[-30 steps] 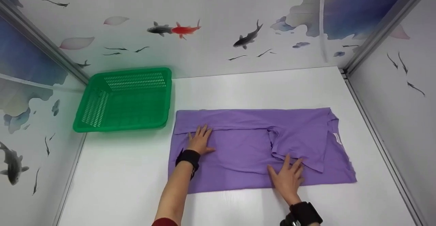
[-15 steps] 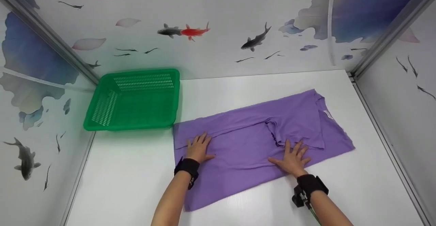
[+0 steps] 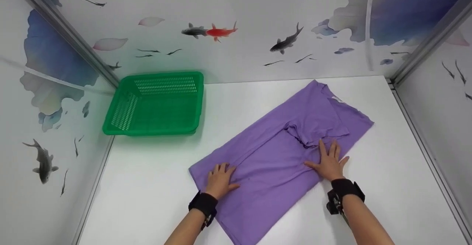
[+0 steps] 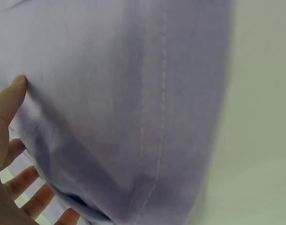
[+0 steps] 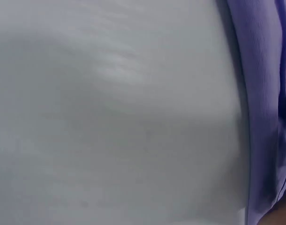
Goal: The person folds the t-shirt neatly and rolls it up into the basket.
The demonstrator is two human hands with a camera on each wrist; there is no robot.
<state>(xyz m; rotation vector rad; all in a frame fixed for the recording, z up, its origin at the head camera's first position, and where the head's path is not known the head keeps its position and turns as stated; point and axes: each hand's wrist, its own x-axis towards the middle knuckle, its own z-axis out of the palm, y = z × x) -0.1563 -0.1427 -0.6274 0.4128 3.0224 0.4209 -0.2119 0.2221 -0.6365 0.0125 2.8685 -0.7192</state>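
Observation:
A purple T-shirt (image 3: 269, 167), one side and a sleeve folded inward, lies slanted on the white table, its collar end pointing to the far right. On its near left part rests my left hand (image 3: 220, 182), fingers spread flat on the cloth. My right hand (image 3: 328, 164) presses the shirt beside the folded sleeve (image 3: 320, 121), fingers also spread. The left wrist view shows a stitched hem (image 4: 154, 117) and my left hand (image 4: 11, 150) with straight fingers. In the right wrist view the shirt's edge (image 5: 262, 103) is visible, with only slivers of my right hand.
A green plastic basket (image 3: 155, 130) stands at the back left of the white table (image 3: 147, 186). Printed walls (image 3: 250, 60) with fish pictures enclose the back and both sides. A metal rail (image 3: 427, 156) runs along the right edge.
The shirt has turned counterclockwise under both hands, its collar end swinging away and its hem end coming nearer. My right hand has moved forward, my left slightly back. The head view has shifted slightly.

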